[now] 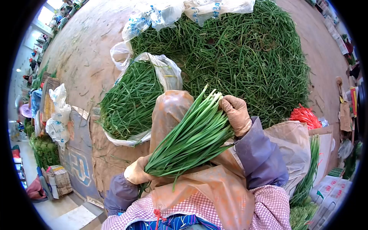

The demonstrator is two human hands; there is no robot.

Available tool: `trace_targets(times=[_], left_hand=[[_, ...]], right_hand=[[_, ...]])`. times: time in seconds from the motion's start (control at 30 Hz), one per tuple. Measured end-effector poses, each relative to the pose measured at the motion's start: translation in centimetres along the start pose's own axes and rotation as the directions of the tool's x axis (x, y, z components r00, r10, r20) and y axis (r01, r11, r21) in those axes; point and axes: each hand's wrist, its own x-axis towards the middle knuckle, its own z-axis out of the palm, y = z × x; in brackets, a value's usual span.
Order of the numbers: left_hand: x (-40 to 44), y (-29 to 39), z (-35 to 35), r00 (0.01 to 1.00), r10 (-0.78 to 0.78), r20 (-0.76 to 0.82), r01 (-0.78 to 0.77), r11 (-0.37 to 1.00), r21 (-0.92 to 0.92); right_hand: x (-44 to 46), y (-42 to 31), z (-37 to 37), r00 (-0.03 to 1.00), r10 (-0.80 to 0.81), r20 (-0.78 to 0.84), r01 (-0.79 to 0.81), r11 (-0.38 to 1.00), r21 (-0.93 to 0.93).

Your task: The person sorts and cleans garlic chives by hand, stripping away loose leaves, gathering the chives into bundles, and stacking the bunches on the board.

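Note:
A loose bunch of long green chives (188, 138) lies slanted across my lap, pale cut ends up and to the right. My right hand (235, 114), in a tan glove, pinches the bunch near those pale ends. At the lower left, my gloved left hand (138, 171) is closed round the other end, its fingers partly hidden behind the leaves. Under the bunch, a cloudy plastic sheet (214, 184) covers my lap and knees. Just beyond my left knee, an open clear plastic bag (168, 74) holds more chives.
A large heap of loose green stalks (237, 57) spreads over the floor ahead, with plastic bags (165, 17) along its far edge. Red ties (305, 116) lie at the right. Tied green bundles (306, 172) are beside me on the right. Flattened cardboard (78, 153) lies at the left.

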Motion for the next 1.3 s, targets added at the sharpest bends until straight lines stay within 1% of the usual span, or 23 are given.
trace_targets(times=[0.17,0.2,0.23,0.27,0.3,0.33,0.37,0.43,0.47,0.5,0.6,0.63,0.7,0.77,0.87,0.97,1.0,1.07,1.1,1.17,1.23,1.27,1.3], left_hand=[[-0.1,0.3,0.3,0.999,-0.047,-0.005,0.047,0.997,-0.064],[0.0,0.3,0.3,0.999,-0.037,-0.013,0.037,0.999,-0.033],[0.0,0.3,0.3,0.999,-0.03,-0.017,0.03,1.0,-0.002],[0.0,0.2,0.4,1.0,-0.016,-0.02,0.015,0.999,-0.052],[0.0,0.1,0.5,1.0,-0.005,-0.023,0.003,0.995,-0.102],[0.0,-0.1,0.6,1.0,0.004,-0.026,-0.008,0.989,-0.151],[0.0,-0.3,0.5,1.0,-0.029,-0.01,0.027,0.985,-0.168],[0.0,-0.7,0.0,0.996,-0.091,0.021,0.094,0.977,-0.193],[0.3,-1.3,-0.1,0.998,0.062,-0.012,-0.063,0.991,-0.121],[0.1,0.3,0.1,0.994,-0.109,-0.027,0.096,0.952,-0.291],[1.3,5.2,-0.4,0.997,0.012,-0.081,-0.032,0.967,-0.251],[1.7,6.8,-1.1,0.998,0.004,-0.064,-0.015,0.985,-0.171],[2.4,11.0,-1.1,0.986,0.116,-0.122,-0.123,0.991,-0.048],[2.8,13.8,-1.6,0.967,0.218,-0.131,-0.2,0.971,0.134],[3.1,15.9,-1.2,0.868,0.495,-0.041,-0.394,0.735,0.552],[2.0,15.9,-0.6,0.815,0.576,0.058,-0.391,0.475,0.788],[1.7,14.3,-0.6,0.794,0.603,0.078,-0.34,0.334,0.879],[0.2,11.0,0.4,0.845,0.528,0.084,-0.259,0.267,0.928],[-0.6,9.2,1.1,0.888,0.456,0.063,-0.191,0.241,0.951],[-1.6,3.8,2.4,0.896,0.444,0.022,-0.094,0.141,0.985],[-2.2,1.6,3.8,0.884,0.467,0.027,-0.096,0.124,0.988],[-2.7,1.1,4.5,0.909,0.416,0.0,-0.056,0.124,0.991],[-2.8,0.6,5.0,0.905,0.424,0.008,-0.087,0.165,0.982]], right_hand=[[-0.5,-0.4,-0.4,0.982,-0.138,-0.129,0.089,0.942,-0.324],[-0.2,-0.6,-0.9,0.954,-0.184,-0.236,0.098,0.937,-0.335],[0.3,-0.6,-2.1,0.936,-0.115,-0.332,0.085,0.991,-0.105],[1.1,-0.1,-4.1,0.879,-0.102,-0.465,0.079,0.994,-0.069],[1.6,1.1,-6.4,0.806,-0.026,-0.591,0.121,0.985,0.121],[1.9,2.5,-9.0,0.74,0.12,-0.662,0.133,0.938,0.32],[1.4,3.8,-11.6,0.783,0.232,-0.577,0.088,0.877,0.472],[-0.7,4.3,-11.9,0.798,0.341,-0.497,0.017,0.811,0.584],[-1.7,4.6,-11.7,0.771,0.458,-0.442,-0.101,0.773,0.626],[-2.8,4.6,-10.9,0.773,0.517,-0.367,-0.204,0.75,0.629],[-5.5,5.2,-8.4,0.792,0.575,-0.203,-0.303,0.66,0.687],[-6.3,5.4,-7.6,0.796,0.579,-0.176,-0.303,0.632,0.713],[-7.6,5.9,-5.8,0.785,0.606,-0.127,-0.31,0.562,0.767],[-8.2,7.0,-4.4,0.786,0.618,0.019,-0.375,0.452,0.809],[-7.2,7.4,-2.1,0.838,0.503,0.212,-0.393,0.286,0.874],[-3.9,7.8,0.3,0.906,0.338,0.256,-0.301,0.089,0.949],[-2.4,8.2,1.1,0.932,0.25,0.263,-0.275,0.012,0.961],[-1.3,7.9,2.5,0.944,0.065,0.322,-0.318,-0.067,0.946],[-1.1,7.7,3.0,0.934,-0.037,0.355,-0.356,-0.075,0.931],[-1.1,6.9,3.5,0.889,-0.2,0.412,-0.432,-0.068,0.899],[-1.1,6.5,3.7,0.848,-0.304,0.435,-0.468,-0.044,0.882],[-1.0,6.3,3.7,0.832,-0.333,0.444,-0.482,-0.036,0.876],[-0.8,6.2,3.6,0.819,-0.353,0.452,-0.49,-0.023,0.871]])
